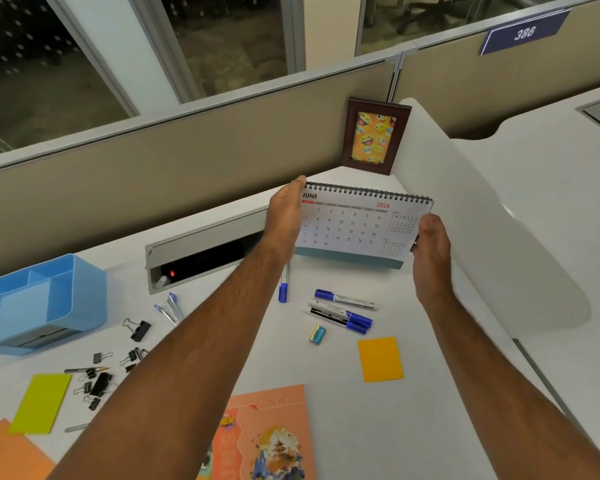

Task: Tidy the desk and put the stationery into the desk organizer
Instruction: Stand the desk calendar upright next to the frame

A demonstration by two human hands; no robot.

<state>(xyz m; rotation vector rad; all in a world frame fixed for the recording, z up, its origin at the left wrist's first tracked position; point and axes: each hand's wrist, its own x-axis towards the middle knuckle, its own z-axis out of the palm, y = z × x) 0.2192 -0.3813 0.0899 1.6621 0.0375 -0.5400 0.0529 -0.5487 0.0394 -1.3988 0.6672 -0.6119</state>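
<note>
Markers [342, 310], eraser [317, 334] & yellow pad [380, 359] lie mid-frame on the surface [291, 358], clips [99, 379] lower left, blue organizer [39, 303] at left edge. Frame [374, 135] stands upper centre, just behind the calendar [355, 225]. Left hand [286, 209] & right hand [430, 249]: each grip closed on a calendar side, held above surface.

One calendar [354, 225], three markers [343, 310], two sticky pads [380, 359], one eraser [318, 334], one organizer [39, 303].
</note>
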